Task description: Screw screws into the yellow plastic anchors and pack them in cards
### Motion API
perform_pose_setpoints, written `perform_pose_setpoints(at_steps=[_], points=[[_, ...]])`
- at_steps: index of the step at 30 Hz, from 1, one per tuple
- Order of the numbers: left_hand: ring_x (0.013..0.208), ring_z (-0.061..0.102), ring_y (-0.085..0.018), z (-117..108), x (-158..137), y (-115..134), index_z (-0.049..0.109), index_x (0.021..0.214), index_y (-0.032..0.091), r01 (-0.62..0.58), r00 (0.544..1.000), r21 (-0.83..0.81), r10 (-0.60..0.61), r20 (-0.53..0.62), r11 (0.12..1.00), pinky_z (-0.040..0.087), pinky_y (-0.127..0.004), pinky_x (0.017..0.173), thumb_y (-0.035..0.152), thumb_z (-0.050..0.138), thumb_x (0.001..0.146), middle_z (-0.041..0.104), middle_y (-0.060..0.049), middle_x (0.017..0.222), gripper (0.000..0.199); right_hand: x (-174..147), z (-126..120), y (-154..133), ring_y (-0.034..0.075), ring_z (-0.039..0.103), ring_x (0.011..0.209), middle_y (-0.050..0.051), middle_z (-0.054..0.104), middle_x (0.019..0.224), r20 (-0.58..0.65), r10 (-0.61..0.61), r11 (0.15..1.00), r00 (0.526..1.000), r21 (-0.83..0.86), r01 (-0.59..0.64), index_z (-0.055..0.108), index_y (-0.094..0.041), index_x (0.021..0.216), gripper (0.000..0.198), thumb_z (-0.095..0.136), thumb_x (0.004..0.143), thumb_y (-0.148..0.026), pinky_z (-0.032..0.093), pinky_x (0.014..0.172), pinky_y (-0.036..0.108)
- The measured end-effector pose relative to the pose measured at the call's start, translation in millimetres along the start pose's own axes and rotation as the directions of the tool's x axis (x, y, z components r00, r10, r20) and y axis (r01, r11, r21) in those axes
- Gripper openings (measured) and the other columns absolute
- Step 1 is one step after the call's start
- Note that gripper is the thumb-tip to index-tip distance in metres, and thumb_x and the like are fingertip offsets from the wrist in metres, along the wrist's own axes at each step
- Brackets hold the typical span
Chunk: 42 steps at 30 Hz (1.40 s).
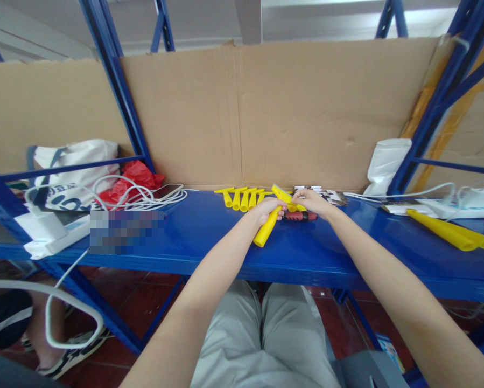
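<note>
A yellow scraper [267, 229] with a hollow, tapered handle and a wide flat head is tilted over the blue bench. My left hand [271, 209] is wrapped around its handle just below the head. At the head, the bent fingers of my right hand [308, 200] pinch its far side; anything smaller between them is too small to make out. Just under my hands a dark red and black tool handle [300, 215] lies on the bench. Left of them, several similar yellow scrapers [245, 199] lie in a row, handle ends towards me.
Two long yellow tubes [447, 229] lie at the right. White cables [145, 196], a red plastic bag [134, 180] and a cloth bag [80, 172] crowd the left, beside a power strip [60, 237]. Cardboard [306, 108] walls the back. Another person's leg [48, 328] shows lower left.
</note>
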<state>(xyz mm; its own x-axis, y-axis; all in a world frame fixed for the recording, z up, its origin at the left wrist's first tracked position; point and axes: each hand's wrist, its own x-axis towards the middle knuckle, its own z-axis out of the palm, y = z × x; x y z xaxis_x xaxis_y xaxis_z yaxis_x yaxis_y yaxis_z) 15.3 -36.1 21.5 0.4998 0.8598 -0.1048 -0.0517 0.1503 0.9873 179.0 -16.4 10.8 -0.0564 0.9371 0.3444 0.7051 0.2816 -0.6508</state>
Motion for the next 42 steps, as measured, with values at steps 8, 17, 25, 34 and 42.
perform_pose_setpoints(at_steps=[8, 17, 25, 34, 42], points=[[0.034, 0.034, -0.003, -3, 3, -1, 0.043, 0.071, 0.016, -0.006, 1.0, -0.071, 0.006, 0.002, 0.997, 0.024, -0.015, 0.035, 0.001, 0.039, 0.084, 0.042, 0.006, 0.048, 0.02, 10, 8, 20, 0.021, 0.059, 0.104, 0.009, 0.062, 0.108, -0.163, -0.055, 0.986, 0.985, 0.146, 0.079, 0.054, -0.019, 0.096, 0.03, 0.067, 0.07, -0.025, 0.043, 0.098, 0.041], [0.034, 0.032, -0.003, -6, 6, -1, 0.043, 0.071, 0.016, 0.018, 1.0, -0.154, -0.017, 0.005, 0.988, 0.023, -0.015, 0.035, 0.002, 0.037, 0.085, 0.041, 0.006, 0.048, 0.021, 12, 8, 26, 0.025, 0.055, 0.115, 0.018, 0.058, 0.123, -0.129, -0.076, 0.996, 0.989, 0.024, 0.08, 0.054, -0.014, 0.114, 0.043, 0.063, 0.077, -0.036, 0.042, 0.1, 0.042], [0.036, 0.031, -0.004, -14, 14, -3, 0.042, 0.072, 0.016, 0.041, 0.991, -0.173, -0.062, -0.119, 0.984, 0.023, -0.015, 0.036, 0.003, 0.037, 0.085, 0.041, 0.006, 0.047, 0.02, -4, -34, 16, 0.023, 0.062, 0.081, 0.008, 0.069, 0.084, 0.246, -0.032, 0.974, 0.969, -0.208, 0.085, 0.067, -0.015, 0.078, 0.047, 0.057, 0.07, -0.06, 0.047, 0.071, 0.031], [0.036, 0.032, -0.004, -18, 19, -7, 0.041, 0.067, 0.016, 0.0, 0.973, -0.2, -0.046, -0.225, 0.98, 0.025, -0.016, 0.038, 0.001, 0.038, 0.083, 0.04, 0.005, 0.048, 0.022, -6, -45, 29, 0.025, 0.061, 0.077, 0.005, 0.067, 0.071, 0.478, 0.114, 0.902, 0.871, -0.417, 0.111, 0.066, -0.019, 0.066, 0.053, 0.066, 0.049, -0.069, 0.043, 0.065, 0.031], [0.036, 0.033, -0.005, -20, 20, -7, 0.042, 0.065, 0.016, -0.032, 0.96, -0.235, -0.036, -0.276, 0.972, 0.026, -0.016, 0.037, 0.0, 0.038, 0.08, 0.04, 0.004, 0.047, 0.023, -15, -49, 18, 0.016, 0.058, 0.061, 0.004, 0.064, 0.065, 0.387, 0.035, 0.998, 0.922, 0.039, -0.054, 0.062, -0.018, 0.072, 0.055, 0.074, 0.045, -0.065, 0.047, 0.059, 0.028]])
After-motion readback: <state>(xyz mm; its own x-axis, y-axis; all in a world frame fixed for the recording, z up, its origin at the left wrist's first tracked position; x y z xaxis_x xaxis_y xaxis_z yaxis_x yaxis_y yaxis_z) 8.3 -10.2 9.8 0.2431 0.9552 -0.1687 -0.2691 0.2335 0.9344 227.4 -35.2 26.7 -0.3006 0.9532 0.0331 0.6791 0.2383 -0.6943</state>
